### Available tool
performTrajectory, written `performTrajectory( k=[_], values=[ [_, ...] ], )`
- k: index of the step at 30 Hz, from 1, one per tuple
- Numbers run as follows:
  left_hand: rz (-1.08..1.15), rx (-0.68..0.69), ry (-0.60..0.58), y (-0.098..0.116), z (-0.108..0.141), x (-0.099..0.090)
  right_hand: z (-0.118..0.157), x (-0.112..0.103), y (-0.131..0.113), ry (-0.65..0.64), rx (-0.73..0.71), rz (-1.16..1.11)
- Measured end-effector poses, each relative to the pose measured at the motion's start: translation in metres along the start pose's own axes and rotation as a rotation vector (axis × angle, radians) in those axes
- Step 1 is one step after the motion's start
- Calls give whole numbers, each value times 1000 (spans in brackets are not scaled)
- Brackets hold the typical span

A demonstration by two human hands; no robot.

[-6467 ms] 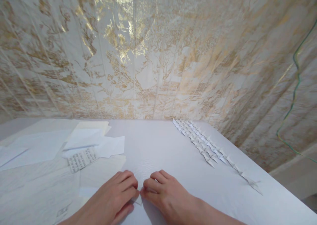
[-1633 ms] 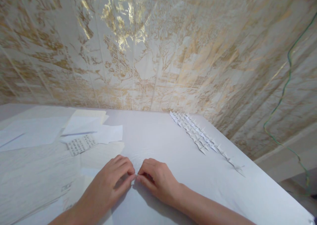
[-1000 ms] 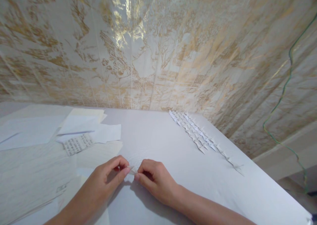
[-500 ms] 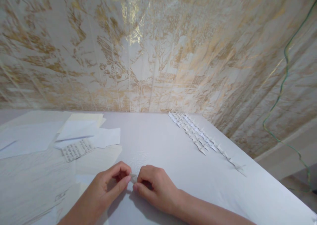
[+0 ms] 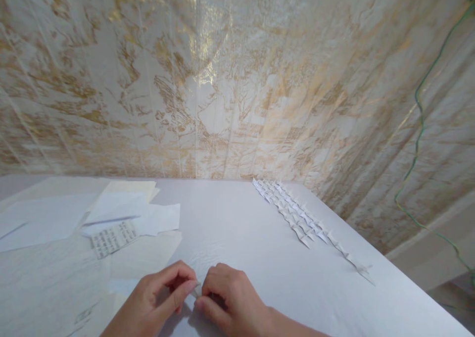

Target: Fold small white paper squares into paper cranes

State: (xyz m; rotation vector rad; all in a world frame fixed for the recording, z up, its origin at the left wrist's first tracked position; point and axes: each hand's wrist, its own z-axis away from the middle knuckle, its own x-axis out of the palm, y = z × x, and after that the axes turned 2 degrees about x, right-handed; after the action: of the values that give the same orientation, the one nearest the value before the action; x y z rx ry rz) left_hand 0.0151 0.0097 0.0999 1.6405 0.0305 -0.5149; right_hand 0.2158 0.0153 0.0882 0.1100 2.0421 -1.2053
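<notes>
Near the front of the white table (image 5: 222,223), my left hand (image 5: 163,295) and my right hand (image 5: 233,297) meet over a small folded piece of paper (image 5: 197,289). Thumb and forefinger of the left hand pinch one end of it. The right hand's curled fingers grip the other end and hide much of the fold. Only a narrow, pale, slanting part shows between the fingertips. On the right half of the table, folded paper cranes (image 5: 297,216) lie close together in slanting rows.
Loose paper sheets (image 5: 44,277) overlap across the table's left side, with a small slip bearing handwriting (image 5: 114,238) on top. A wall with a gold-and-white pattern (image 5: 215,104) rises behind the table. A green cord (image 5: 419,124) hangs at the right.
Table and hands appear lower in the picture, as the head view has tilted up. The folded paper between my fingertips slants more steeply. Both hands keep their hold.
</notes>
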Motion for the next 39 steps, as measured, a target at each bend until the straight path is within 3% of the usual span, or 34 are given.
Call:
performTrajectory(
  k=[7, 20, 25, 32, 39],
  values=[
    [-34, -56, -99, -3, 0, 1, 0, -8, -8, 89, 85, -145],
    [-54, -46, -140, -3, -1, 2, -1, 2, -1, 151, 25, -185],
    [-138, 41, -59, -2, 0, 4, 0, 0, -2, 161, 26, -139],
    [-207, 124, -76, -9, -2, 1, -1, -4, -4, 164, 47, -113],
    [-205, 144, -91, -13, 1, 14, -3, 9, 9, 184, -47, -50]
  ],
)
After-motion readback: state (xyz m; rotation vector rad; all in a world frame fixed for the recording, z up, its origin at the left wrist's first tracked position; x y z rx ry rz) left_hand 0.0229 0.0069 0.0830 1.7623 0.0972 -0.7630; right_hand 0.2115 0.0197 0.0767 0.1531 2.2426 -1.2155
